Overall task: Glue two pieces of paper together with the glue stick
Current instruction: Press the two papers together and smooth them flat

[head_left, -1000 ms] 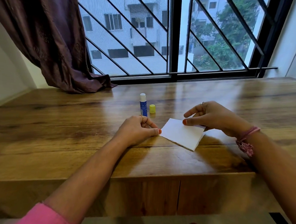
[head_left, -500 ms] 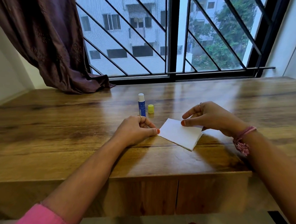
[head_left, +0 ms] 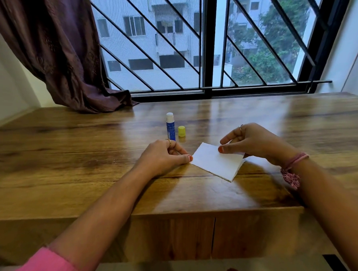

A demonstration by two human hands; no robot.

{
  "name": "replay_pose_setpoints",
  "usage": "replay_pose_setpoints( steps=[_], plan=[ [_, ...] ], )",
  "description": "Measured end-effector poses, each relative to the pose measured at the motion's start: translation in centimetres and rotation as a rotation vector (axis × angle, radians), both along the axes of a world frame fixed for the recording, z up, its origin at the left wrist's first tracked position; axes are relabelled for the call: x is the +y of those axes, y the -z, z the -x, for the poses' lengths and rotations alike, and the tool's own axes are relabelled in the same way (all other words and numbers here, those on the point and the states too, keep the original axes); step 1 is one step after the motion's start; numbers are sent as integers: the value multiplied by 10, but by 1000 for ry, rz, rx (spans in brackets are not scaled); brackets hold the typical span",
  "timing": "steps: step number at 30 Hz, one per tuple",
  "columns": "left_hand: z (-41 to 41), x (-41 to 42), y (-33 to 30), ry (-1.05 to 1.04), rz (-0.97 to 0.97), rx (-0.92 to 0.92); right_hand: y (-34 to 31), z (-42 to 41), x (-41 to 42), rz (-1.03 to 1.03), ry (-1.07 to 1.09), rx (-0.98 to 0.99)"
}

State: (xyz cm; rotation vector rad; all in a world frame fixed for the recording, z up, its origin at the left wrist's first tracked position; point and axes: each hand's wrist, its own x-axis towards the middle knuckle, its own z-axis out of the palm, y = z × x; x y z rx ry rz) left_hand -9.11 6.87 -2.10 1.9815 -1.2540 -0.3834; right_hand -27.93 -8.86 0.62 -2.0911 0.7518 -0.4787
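Evidently aligning the sheets, the right hand pinched the paper's far edge while the left hand, fingers curled, steadied its opposite corner on the worktop; the uncapped glue stick stood just beyond the left grip.

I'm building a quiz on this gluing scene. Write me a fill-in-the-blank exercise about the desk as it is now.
1. The glue stick stands upright with its cap ____.
2. The small cap beside the glue stick is ____ in colour.
3. The right hand pinches the far edge of the white ____.
4. The left hand has its thumb tip at the paper's ____ corner.

Missing words: off; yellow; paper; left
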Motion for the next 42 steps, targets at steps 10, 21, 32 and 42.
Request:
replay_pose_setpoints(
  steps=[10, 21, 32, 42],
  plan=[
    [3, 2, 1, 16, 20, -94, 2, 2, -3, -39, -13, 13],
    [20, 6, -3, 182, 225, -418, 2, 1, -3, -30, -10, 26],
    [39, 16, -13, 664, 129, -545, 3, 0, -3, -15, -4, 27],
    [43, 17, -15, 688, 36, -571, 3, 0, -4, -6, -4, 30]
  ],
)
